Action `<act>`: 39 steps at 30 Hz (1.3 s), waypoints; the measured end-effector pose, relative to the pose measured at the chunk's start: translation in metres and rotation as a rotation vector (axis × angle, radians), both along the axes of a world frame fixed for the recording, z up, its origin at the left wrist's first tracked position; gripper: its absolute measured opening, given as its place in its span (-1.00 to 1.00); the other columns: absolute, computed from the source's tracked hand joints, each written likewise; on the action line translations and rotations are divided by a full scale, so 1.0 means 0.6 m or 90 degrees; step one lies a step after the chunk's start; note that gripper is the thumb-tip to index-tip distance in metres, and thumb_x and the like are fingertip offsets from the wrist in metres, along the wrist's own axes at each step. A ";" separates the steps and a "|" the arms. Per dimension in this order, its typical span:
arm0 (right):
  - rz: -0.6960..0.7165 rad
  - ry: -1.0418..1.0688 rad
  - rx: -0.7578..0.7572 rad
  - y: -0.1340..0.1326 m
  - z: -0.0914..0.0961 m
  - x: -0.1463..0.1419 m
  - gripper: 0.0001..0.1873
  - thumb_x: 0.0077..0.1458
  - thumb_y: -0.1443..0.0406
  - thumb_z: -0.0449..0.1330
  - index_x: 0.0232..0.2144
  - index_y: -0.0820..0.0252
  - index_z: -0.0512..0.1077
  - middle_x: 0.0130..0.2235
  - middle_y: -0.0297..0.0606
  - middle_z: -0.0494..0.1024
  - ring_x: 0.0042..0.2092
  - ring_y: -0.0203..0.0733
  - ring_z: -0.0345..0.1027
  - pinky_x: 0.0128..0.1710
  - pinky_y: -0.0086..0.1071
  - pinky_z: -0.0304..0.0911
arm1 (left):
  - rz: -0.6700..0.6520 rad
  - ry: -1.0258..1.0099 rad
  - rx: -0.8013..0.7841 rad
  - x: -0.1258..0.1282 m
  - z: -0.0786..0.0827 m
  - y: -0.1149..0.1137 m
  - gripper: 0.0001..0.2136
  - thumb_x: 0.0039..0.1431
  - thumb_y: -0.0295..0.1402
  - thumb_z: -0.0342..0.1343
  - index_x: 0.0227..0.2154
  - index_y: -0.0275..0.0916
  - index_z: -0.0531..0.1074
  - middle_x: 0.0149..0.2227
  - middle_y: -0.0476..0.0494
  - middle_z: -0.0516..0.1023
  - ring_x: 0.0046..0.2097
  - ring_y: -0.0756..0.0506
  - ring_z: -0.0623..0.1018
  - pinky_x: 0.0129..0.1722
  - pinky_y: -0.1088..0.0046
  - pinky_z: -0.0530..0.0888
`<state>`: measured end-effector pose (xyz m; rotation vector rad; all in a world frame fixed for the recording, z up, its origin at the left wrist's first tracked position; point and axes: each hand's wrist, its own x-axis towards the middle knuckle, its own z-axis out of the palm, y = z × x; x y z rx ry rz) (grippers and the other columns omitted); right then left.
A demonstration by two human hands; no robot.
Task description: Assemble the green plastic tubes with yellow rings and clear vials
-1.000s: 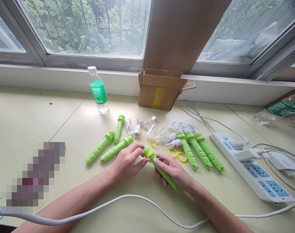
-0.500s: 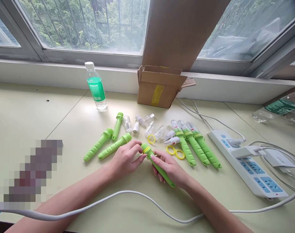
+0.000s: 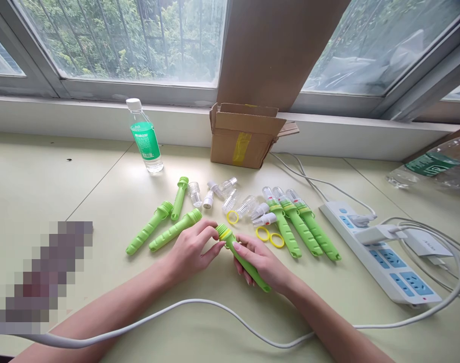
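My right hand is wrapped round a green plastic flashlight handle, its threaded end pointing up and left. A yellow ring sits around the neck under the threads. The thumb and forefinger of my left hand are closed in a pinch at that ring. Three bare green handles lie to the left. On the right are three green handles fitted with clear caps. Between them lie several loose clear caps, several white pieces and three loose yellow rings.
A water bottle and an open cardboard box stand at the back. At right lie a power strip with plugs and a large bottle. A white cable crosses in front of my forearms. A blurred patch covers something at left.
The whole view has shifted slightly, so things sit a little further left. Both hands keep the same hold on the handle and ring, with hardly any visible movement.
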<state>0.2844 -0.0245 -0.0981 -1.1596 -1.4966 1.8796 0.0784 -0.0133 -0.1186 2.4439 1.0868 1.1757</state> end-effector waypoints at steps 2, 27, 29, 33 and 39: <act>0.000 0.011 -0.003 0.001 0.000 0.001 -0.61 0.23 0.00 0.05 -0.20 0.21 0.32 -0.55 -0.42 0.38 -0.66 -0.41 0.22 -0.72 -0.56 0.11 | -0.003 -0.008 0.006 0.000 -0.001 0.000 -0.93 0.22 -0.38 0.09 -0.32 -0.23 0.32 -0.17 -0.19 0.48 -0.25 -0.05 0.54 -0.33 0.46 0.49; -0.167 0.046 0.201 -0.013 -0.014 -0.004 -0.77 0.19 0.13 0.19 -0.33 0.19 0.35 -0.56 -0.47 0.25 -0.59 -0.42 0.15 -0.60 -0.48 0.12 | 0.021 -0.055 0.049 -0.002 -0.007 -0.001 -0.79 0.16 -0.43 0.13 -0.15 -0.23 0.27 -0.12 -0.24 0.46 -0.15 -0.11 0.55 -0.25 0.37 0.54; -0.214 0.051 0.234 -0.012 -0.018 -0.002 -0.76 0.20 0.14 0.17 -0.38 0.18 0.33 -0.51 -0.42 0.31 -0.57 -0.40 0.19 -0.58 -0.46 0.16 | 0.024 -0.050 0.048 -0.002 -0.007 -0.001 -0.80 0.17 -0.42 0.12 -0.16 -0.23 0.27 -0.12 -0.24 0.47 -0.17 -0.10 0.55 -0.26 0.38 0.54; -0.269 0.076 0.294 -0.008 -0.022 0.000 -0.80 0.25 0.16 0.11 -0.31 0.16 0.34 -0.37 -0.31 0.41 -0.49 -0.32 0.30 -0.55 -0.39 0.27 | 0.027 -0.044 0.054 -0.002 -0.007 -0.001 -0.80 0.18 -0.42 0.12 -0.16 -0.23 0.26 -0.13 -0.24 0.47 -0.18 -0.10 0.55 -0.28 0.39 0.54; -0.328 0.053 0.373 -0.004 -0.017 0.001 -0.78 0.32 0.15 0.00 -0.16 0.11 0.35 -0.25 -0.28 0.45 -0.49 -0.34 0.36 -0.48 -0.35 0.33 | 0.039 -0.034 0.069 0.000 -0.009 -0.002 -0.81 0.18 -0.42 0.12 -0.17 -0.22 0.27 -0.12 -0.25 0.48 -0.16 -0.11 0.55 -0.28 0.38 0.53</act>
